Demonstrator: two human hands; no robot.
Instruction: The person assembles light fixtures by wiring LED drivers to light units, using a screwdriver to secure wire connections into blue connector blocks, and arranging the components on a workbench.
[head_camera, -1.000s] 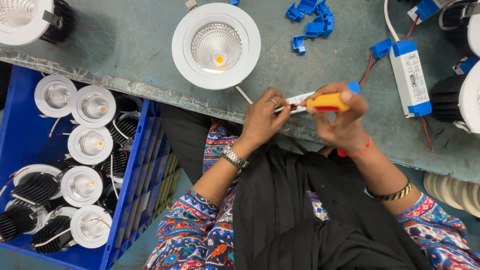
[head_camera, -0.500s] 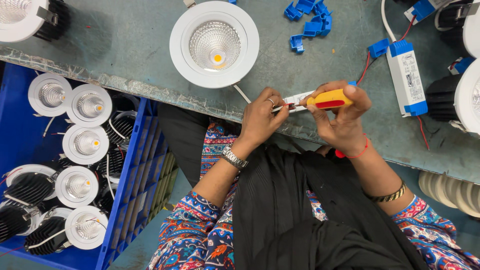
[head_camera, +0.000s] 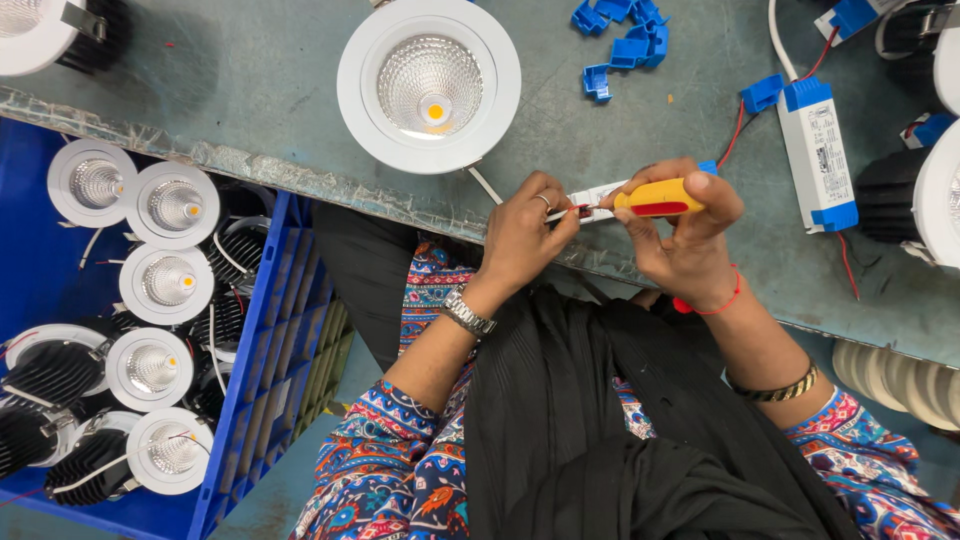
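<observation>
My right hand (head_camera: 682, 232) grips a screwdriver with a yellow and red handle (head_camera: 658, 199), its tip pointing left into a small white driver box (head_camera: 598, 196) with a blue end. My left hand (head_camera: 522, 232) pinches the wires at the left end of that box, at the table's near edge. A thin white cable runs from there up to a round white downlight (head_camera: 428, 84) lying face up on the grey table (head_camera: 230, 90).
A blue crate (head_camera: 262, 340) at the left holds several white downlights with black heat sinks. Loose blue clips (head_camera: 620, 40) lie at the top. Another white driver box (head_camera: 816, 152) with red wires lies at the right, beside more lamps (head_camera: 925, 190).
Both hands stay on the driver box and screwdriver with only slight shifts. The view has drifted a little, so the table items sit slightly higher.
</observation>
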